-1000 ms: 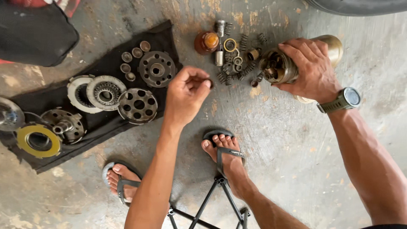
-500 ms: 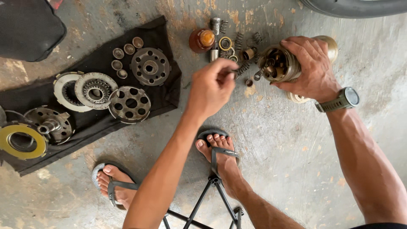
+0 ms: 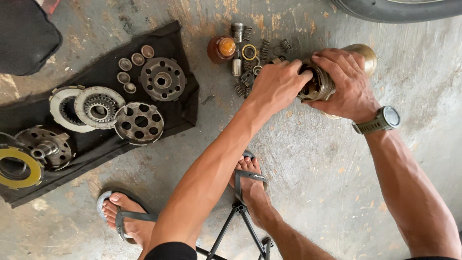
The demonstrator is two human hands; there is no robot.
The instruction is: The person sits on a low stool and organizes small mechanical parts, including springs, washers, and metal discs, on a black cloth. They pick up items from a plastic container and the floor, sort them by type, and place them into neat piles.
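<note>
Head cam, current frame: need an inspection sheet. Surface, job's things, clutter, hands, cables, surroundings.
Surface: stained, worn concrete floor; a black cloth is spread on it at left.
Job's things: brass-coloured cylindrical assembly, lying on its side on the floor, open end toward the left hand.
Clutter: perforated discs, toothed ring and small round caps on the cloth; yellow ring at the cloth's left end; coil springs and an orange-capped bottle on bare floor.
Hands: left hand at the assembly's open end, fingertips hidden; right hand gripping its body.
Cables: nothing seen.
Surroundings: tyre at top right; dark bag at top left; black folding frame by the sandalled feet.
</note>
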